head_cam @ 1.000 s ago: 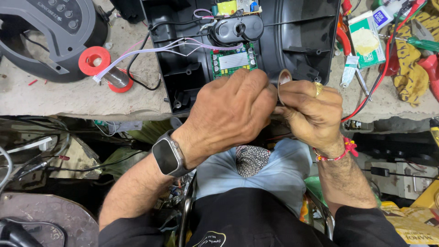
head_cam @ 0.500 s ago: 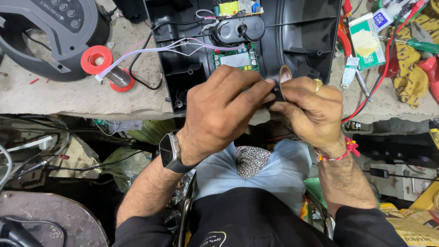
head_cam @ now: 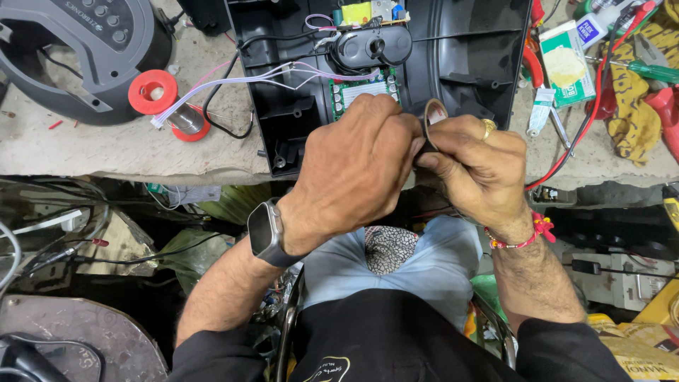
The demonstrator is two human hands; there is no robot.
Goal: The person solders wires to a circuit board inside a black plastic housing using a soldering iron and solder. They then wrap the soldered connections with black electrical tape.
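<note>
A small roll of tape (head_cam: 433, 113), dark on its outer face with a pale inner ring, sat just right of centre in the upper half of the frame, pinched between both hands. The right hand (head_cam: 475, 164), wearing a gold ring and a red beaded wrist thread, had its fingers closed around the roll from the right. The left hand (head_cam: 353, 166), with a dark smartwatch (head_cam: 265, 232) on the wrist, had its fingers curled shut against the roll's left side, touching the other hand.

Directly behind the hands, at upper centre, lay an open black plastic housing (head_cam: 283, 120) on the pale surface (head_cam: 106, 152). Inside it showed a green circuit board (head_cam: 361, 90), partly covered by the left hand, a black rounded part above it, and thin pale wires (head_cam: 233, 79) trailing out to the left.

At upper left sat a red spool of solder (head_cam: 159, 95) and, beyond it, a grey curved casing with buttons (head_cam: 78, 49). At upper right lay a green and white box (head_cam: 566, 64), a green-handled screwdriver (head_cam: 651, 71) and a yellow cloth (head_cam: 629, 113).
</note>
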